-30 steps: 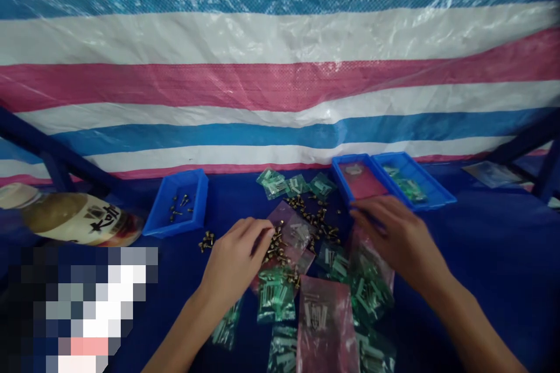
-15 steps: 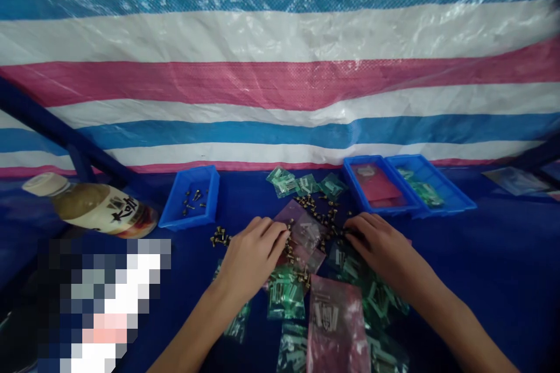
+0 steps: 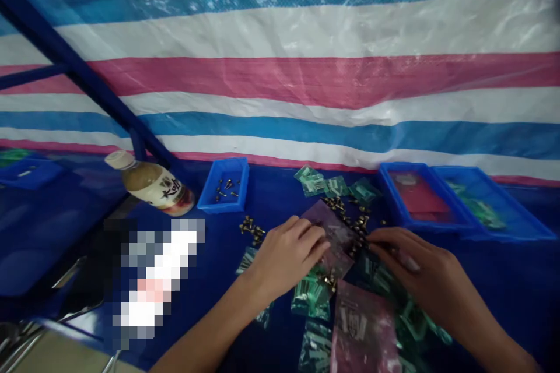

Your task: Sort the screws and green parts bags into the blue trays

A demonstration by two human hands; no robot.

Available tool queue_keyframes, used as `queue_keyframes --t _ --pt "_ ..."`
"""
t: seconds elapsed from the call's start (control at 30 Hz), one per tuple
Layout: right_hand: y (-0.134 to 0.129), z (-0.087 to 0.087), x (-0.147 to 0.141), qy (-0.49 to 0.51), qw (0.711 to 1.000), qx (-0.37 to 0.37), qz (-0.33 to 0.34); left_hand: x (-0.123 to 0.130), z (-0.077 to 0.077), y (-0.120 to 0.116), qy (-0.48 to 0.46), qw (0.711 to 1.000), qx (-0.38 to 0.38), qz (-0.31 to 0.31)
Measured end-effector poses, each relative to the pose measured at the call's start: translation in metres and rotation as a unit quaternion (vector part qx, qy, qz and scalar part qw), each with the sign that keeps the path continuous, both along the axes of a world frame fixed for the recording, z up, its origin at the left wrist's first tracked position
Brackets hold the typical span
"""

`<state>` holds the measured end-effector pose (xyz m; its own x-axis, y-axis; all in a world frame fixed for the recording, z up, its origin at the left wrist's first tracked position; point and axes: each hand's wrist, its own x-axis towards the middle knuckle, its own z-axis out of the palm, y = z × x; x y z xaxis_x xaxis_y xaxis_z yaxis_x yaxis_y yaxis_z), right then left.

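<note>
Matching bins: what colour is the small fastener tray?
The tray is bright blue, in the head view.

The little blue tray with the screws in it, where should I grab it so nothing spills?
Try pinching the raised near rim of the blue tray, coming from the front, where nothing is in the way. The drink bottle is off to its left. Keep the tray flat, because the screws lie loose inside.

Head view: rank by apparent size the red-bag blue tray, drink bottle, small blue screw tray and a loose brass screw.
1. Blue tray holding the red bag.
2. Drink bottle and small blue tray, too alike to rank.
3. Loose brass screw.
</note>
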<state>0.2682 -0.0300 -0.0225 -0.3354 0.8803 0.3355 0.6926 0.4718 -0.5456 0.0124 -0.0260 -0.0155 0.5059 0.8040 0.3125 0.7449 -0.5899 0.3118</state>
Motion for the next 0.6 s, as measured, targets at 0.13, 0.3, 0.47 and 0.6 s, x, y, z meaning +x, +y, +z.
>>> queue_keyframes --t 0.13,0.3,0.47,0.6 --pt "-0.013 0.006 -0.019 0.094 0.987 -0.128 0.031 0.004 -0.001 -0.005 0.001 0.997 0.046 -0.070" --pt "-0.020 -0.003 -0.023 0.171 0.942 -0.287 0.032 0.007 -0.005 -0.010 0.022 0.989 0.089 -0.120" --pt "-0.019 -0.021 -0.014 0.222 0.919 -0.324 -0.001 0.008 -0.005 -0.011 -0.004 0.989 0.089 -0.118" --pt "-0.020 -0.029 -0.014 0.194 0.930 -0.308 -0.042 0.008 -0.004 -0.011 0.001 0.987 0.100 -0.124"
